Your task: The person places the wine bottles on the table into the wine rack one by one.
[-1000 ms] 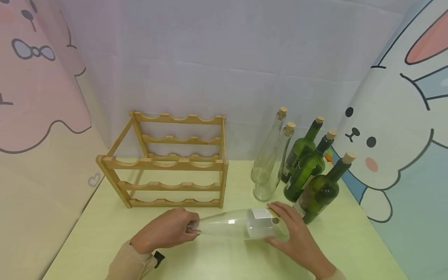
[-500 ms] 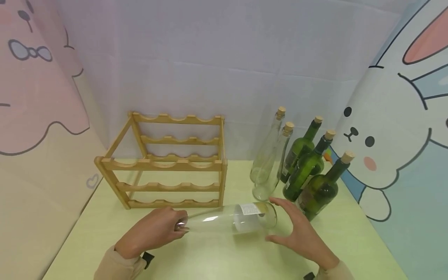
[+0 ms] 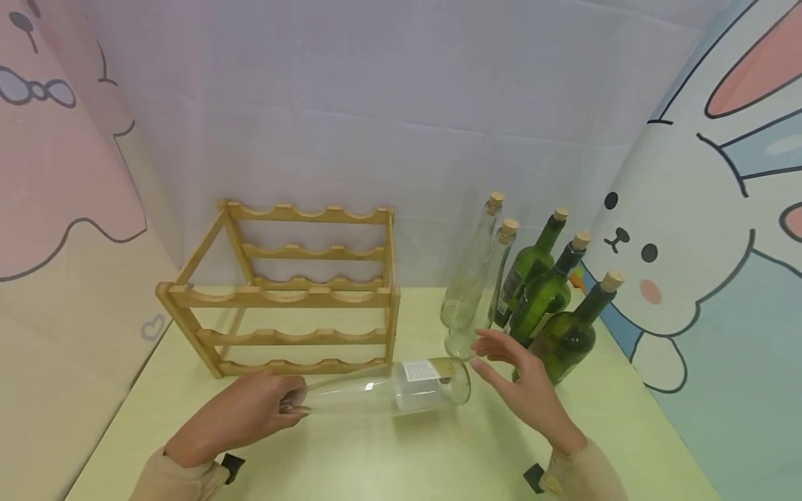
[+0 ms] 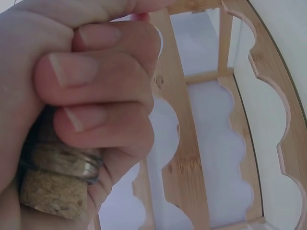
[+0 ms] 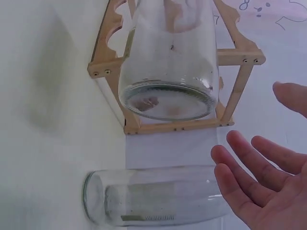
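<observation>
A clear glass bottle [image 3: 370,391] with a white label lies sideways in the head view, its base toward the right. My left hand [image 3: 250,410] grips it by the neck. In the left wrist view the fingers [image 4: 103,76] curl round the neck, and the cork [image 4: 55,194] shows below them. Just off the bottle's base is my right hand [image 3: 520,386], its fingers loosely spread and holding nothing. Seen from the right wrist, the bottle's round base [image 5: 168,101] faces the camera, apart from the fingers. A wooden bottle rack [image 3: 282,299] stands behind the left hand.
Two clear corked bottles [image 3: 464,306] stand upright right of the rack. Several green corked bottles [image 3: 567,344] stand farther right, close behind the right hand. The pale green table [image 3: 376,466] runs back to a white cloth backdrop [image 3: 351,139].
The bottle has shifted left, carried by my left hand. My right hand has let go of its base and stands apart from it, with its fingers moved slightly up toward the upright bottles.
</observation>
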Demonstrator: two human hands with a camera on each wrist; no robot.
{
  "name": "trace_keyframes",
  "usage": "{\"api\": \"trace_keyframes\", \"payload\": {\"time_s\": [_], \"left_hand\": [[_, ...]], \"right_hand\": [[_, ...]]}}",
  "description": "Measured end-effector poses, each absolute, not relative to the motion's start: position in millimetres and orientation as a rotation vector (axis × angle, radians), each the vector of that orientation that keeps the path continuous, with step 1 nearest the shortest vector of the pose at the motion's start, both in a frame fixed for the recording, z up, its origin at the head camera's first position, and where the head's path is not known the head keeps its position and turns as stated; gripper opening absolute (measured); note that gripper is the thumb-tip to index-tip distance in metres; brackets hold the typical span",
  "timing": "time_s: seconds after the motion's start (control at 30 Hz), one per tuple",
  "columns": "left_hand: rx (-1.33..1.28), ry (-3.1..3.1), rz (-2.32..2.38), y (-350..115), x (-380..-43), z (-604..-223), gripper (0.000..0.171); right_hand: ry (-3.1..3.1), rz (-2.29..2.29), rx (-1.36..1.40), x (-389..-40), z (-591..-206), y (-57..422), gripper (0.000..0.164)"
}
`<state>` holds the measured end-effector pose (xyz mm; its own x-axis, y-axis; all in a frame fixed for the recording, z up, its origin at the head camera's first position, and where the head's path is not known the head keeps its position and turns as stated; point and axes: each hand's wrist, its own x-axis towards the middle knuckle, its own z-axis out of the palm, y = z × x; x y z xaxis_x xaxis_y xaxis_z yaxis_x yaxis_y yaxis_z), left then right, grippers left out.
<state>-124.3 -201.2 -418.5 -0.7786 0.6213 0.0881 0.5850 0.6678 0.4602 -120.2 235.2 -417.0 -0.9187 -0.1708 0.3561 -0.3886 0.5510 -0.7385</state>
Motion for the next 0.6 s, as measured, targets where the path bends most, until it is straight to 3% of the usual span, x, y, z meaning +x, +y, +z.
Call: {"api": "trace_keyframes", "payload": {"time_s": [0.2, 0.6], "left_hand": [[0.966, 2.803, 0.752, -211.3, -121.2, -418.8, 0.039], [0.902, 2.825, 0.783, -238.1, -109.8, -424.9, 0.04]], "right_hand": [[-2.554, 1.464, 0.495, -140.6, -412.2, 216.4, 0.039], [-2.568, 1.602, 0.533, -178.7, -401.1, 191.1, 0.044]]}}
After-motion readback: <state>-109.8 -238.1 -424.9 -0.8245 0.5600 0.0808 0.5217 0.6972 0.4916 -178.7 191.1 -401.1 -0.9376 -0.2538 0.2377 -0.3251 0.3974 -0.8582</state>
